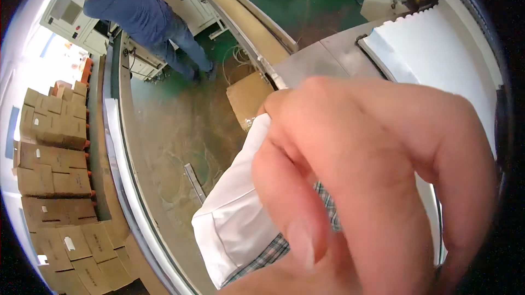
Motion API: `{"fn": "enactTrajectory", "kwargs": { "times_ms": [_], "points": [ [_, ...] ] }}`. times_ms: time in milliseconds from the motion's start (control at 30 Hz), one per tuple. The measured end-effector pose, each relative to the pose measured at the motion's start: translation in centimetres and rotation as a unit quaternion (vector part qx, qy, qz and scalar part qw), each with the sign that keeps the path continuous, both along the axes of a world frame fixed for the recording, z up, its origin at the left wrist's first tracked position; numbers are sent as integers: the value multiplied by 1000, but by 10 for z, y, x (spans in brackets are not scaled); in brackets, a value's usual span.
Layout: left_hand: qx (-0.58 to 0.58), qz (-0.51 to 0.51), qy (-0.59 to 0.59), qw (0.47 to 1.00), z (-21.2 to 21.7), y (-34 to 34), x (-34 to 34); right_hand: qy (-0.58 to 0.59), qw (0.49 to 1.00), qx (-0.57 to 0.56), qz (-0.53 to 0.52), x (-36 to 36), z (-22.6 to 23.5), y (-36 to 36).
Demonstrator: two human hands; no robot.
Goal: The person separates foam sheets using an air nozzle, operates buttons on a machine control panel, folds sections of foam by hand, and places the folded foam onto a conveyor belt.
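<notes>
One hand, which I take for my right hand (372, 185), fills the lower right of the head view, very close to the lens and blurred. Its fingers are bent and point downward, with one fingernail showing. Nothing is visible in it, and its palm side is hidden. Below it I see my own white apron (235, 224) over a plaid shirt (273, 251). My left hand is out of view.
A steel table (322, 59) with a white sheet (437, 54) lies at the upper right. A tan conveyor belt (240, 10) runs up the middle, with a cardboard box (249, 98) on the green floor. A person in blue (136, 10) stands at top left. Stacked cartons (52, 169) line the left.
</notes>
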State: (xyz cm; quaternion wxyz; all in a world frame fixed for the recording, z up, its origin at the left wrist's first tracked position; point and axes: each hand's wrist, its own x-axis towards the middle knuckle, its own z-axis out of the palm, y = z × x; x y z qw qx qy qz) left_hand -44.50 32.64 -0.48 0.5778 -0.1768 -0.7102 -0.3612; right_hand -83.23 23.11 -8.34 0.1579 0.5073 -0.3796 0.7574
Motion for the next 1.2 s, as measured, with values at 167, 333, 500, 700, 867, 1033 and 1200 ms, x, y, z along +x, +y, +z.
{"fn": "enactTrajectory", "kwargs": {
  "times_ms": [167,333,500,700,867,1033,1200],
  "points": [
    [8,-23,1,1000,-1,-4,-3,24,1000,-7,-18,0,1,2],
    [20,-29,-3,999,-5,-3,-6,37,999,-10,-33,-4,-1,3],
    [24,-59,9,998,-2,-9,-12,64,996,-3,-60,-14,-6,12],
    [21,-83,19,996,-3,-10,-3,91,992,9,-82,-21,-14,8],
    [26,-97,28,995,-5,-10,3,113,988,40,-102,-31,-28,9],
    [38,-130,67,989,-17,-45,13,107,966,138,-190,-75,-72,-20],
    [154,194,220,943,-40,-66,67,-45,918,320,-231,-153,-180,-79]
  ]
}}
